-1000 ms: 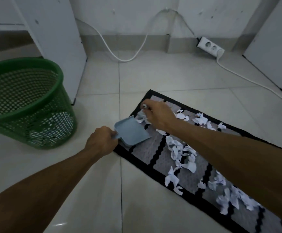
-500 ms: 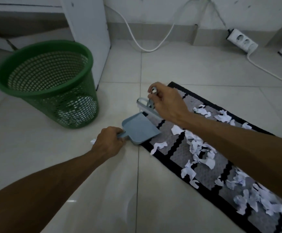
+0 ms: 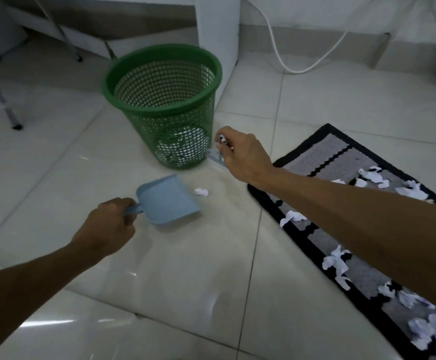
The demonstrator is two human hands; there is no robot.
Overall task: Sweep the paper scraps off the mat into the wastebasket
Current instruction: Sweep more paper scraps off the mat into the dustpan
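Observation:
A green mesh wastebasket (image 3: 159, 105) stands on the tiled floor with some white paper at its bottom. In front of it my left hand (image 3: 107, 227) grips the handle of a light blue dustpan (image 3: 167, 198), whose pan looks empty. One white paper scrap (image 3: 202, 192) lies on the tile at the pan's right edge. My right hand (image 3: 243, 155) holds a small blue brush (image 3: 215, 157) just right of the basket's base. The grey and black mat (image 3: 323, 157) lies at the right, with several white paper scraps (image 3: 338, 263) strewn along it, partly hidden by my right forearm.
A white cabinet panel (image 3: 218, 35) stands right behind the basket. A white cable (image 3: 289, 66) loops along the floor by the wall. Metal furniture legs (image 3: 9, 110) stand at the far left. Glossy tile lies in front of me.
Both hands have left the mat's corner and moved left over the tile toward the wastebasket, with dustpan and brush. My view has swung left; a scrap now lies on the tile.

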